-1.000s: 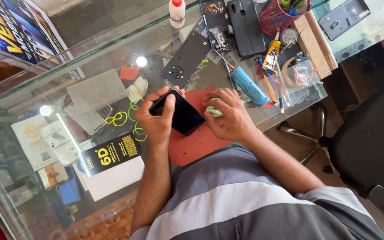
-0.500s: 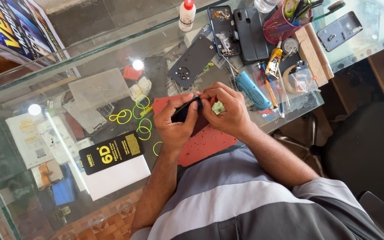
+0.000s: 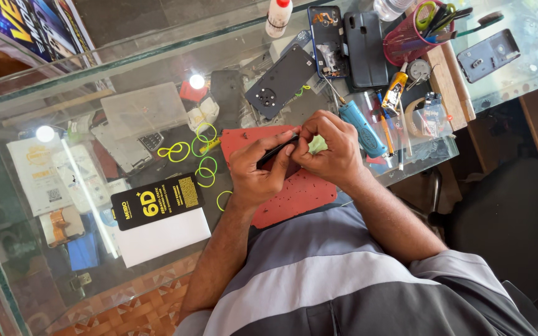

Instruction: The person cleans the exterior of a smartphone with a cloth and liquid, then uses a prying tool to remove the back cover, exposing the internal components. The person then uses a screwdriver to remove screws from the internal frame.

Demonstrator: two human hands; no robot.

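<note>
A: Two hands on one phone (image 3: 276, 151), held edge-on above the red mat (image 3: 294, 193). Looks like a thin black slab, only the dark rim showing.
B: Grip?
A: Left hand (image 3: 258, 171) wrapped under it, fingers closed around the body. Right hand (image 3: 331, 148) pinching its upper end, fingertips tight; pale green cloth (image 3: 317, 144) tucked by that palm.
B: Nearby?
A: Blue tool (image 3: 361, 127) just beside the right hand, yellow-green rubber bands (image 3: 203, 158) left of the mat
</note>
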